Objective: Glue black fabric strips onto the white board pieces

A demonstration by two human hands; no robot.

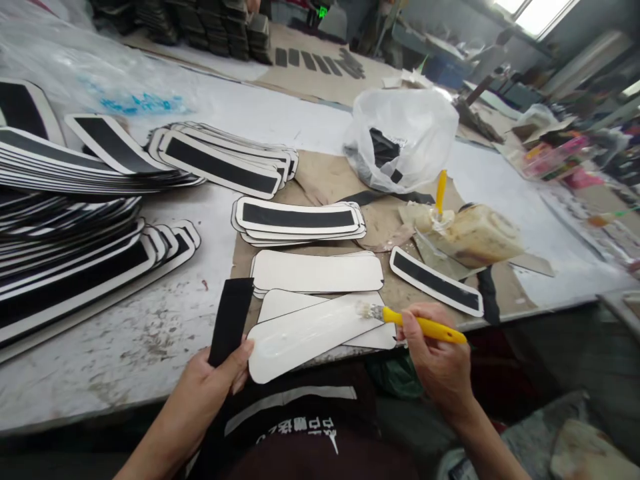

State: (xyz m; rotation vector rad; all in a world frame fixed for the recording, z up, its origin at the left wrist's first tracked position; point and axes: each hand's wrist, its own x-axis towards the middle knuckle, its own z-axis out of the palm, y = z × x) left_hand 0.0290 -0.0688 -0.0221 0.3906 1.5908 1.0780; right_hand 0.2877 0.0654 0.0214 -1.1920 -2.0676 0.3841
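Note:
Between thumb and fingers, my left hand [220, 373] holds a black strip [231, 320] upright, its thumb at the left end of a white curved panel [305, 333]. My right hand [435, 347] grips a yellow-handled brush [420, 325]. The bristles touch the panel near its right end, and a wet sheen shows on its surface. Other white panels [317, 271] lie beneath and just behind it. Farther back is a small stack of white panels with black centres [300, 218]. A single black-centred panel [436, 281] lies to the right.
Large stacks of black-and-white panels [75, 280] fill the left side. A plastic bag [405, 137] with black pieces stands at the back. A glue-stained container [480, 233] lies at the right, near another yellow handle [441, 191]. The table's front edge runs close to my body.

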